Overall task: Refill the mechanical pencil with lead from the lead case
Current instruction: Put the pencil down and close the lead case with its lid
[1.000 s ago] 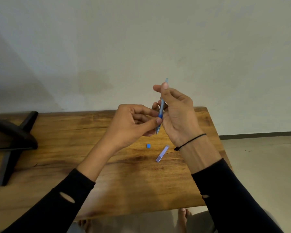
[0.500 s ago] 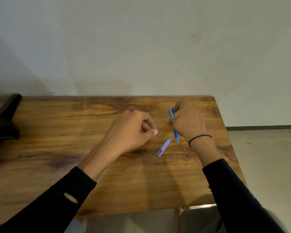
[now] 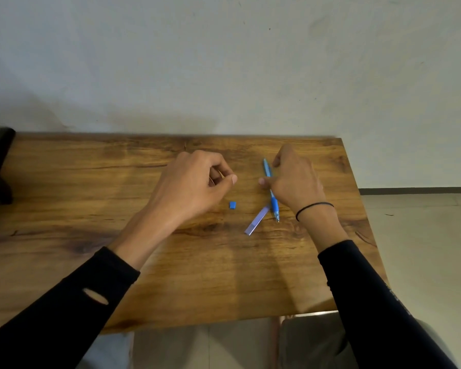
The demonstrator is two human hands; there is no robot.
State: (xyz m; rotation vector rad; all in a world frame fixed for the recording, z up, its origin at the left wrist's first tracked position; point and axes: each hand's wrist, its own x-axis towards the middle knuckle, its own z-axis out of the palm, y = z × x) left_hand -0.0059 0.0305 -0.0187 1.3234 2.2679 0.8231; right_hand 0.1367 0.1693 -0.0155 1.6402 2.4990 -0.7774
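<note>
Wooden table [image 3: 91, 209] fills mid-frame, our work surface. Our right hand [image 3: 294, 179] pins the blue mechanical pencil [image 3: 270, 189] against it right of centre, while our left hand [image 3: 194, 185] hovers curled, seemingly empty. Just below lie the lilac lead case [image 3: 256, 220] and small blue cap [image 3: 232, 204], within reach.

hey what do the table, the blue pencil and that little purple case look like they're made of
Table: looks like wood with a smooth, slightly glossy finish; grain streaks and dark knots show, though a veneer or laminate can't be ruled out.
Pencil: probably plastic, a bright translucent-looking blue barrel with a darker blue grip.
Lead case: likely plastic, a thin flat lilac sleeve with a soft sheen.
</note>
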